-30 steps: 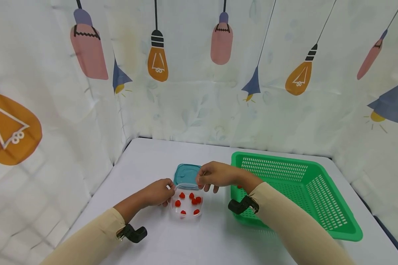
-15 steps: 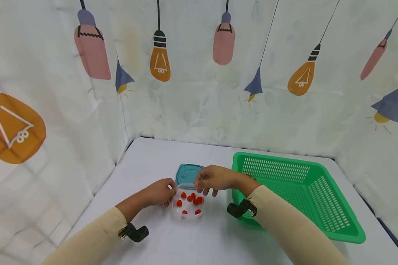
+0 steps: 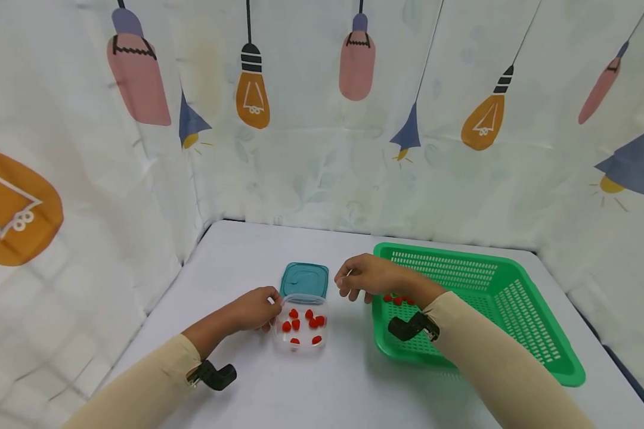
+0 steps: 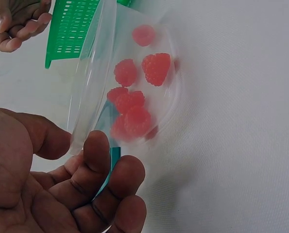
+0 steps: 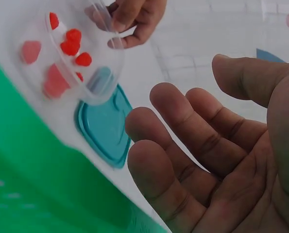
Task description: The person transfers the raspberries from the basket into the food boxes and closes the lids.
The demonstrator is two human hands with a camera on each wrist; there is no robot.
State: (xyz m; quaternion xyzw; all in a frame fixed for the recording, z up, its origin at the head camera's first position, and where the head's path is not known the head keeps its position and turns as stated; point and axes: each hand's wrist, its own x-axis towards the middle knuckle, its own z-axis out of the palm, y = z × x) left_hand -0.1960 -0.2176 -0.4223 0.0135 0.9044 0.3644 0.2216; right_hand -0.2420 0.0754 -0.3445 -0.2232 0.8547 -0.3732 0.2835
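A clear plastic container (image 3: 300,347) stands on the table with several red raspberries (image 4: 156,69) inside. My left hand (image 3: 256,308) pinches its left rim between thumb and index finger, seen close up in the left wrist view. My right hand (image 3: 370,276) hangs in the air near the left edge of the green basket (image 3: 520,280). Its fingers are loosely bent with nothing between them, as the right wrist view (image 5: 207,131) shows. More red raspberries (image 3: 399,300) lie in the basket's left end, partly covered by the right forearm.
A teal lid (image 3: 305,279) lies flat on the table just behind the container. The white table (image 3: 247,250) meets a printed curtain (image 3: 311,173) at the back and sides. The basket takes up the table's right side.
My right hand has moved from above the container rightward to the basket's edge. One more raspberry shows in the container's middle. The left hand keeps its grip on the rim.
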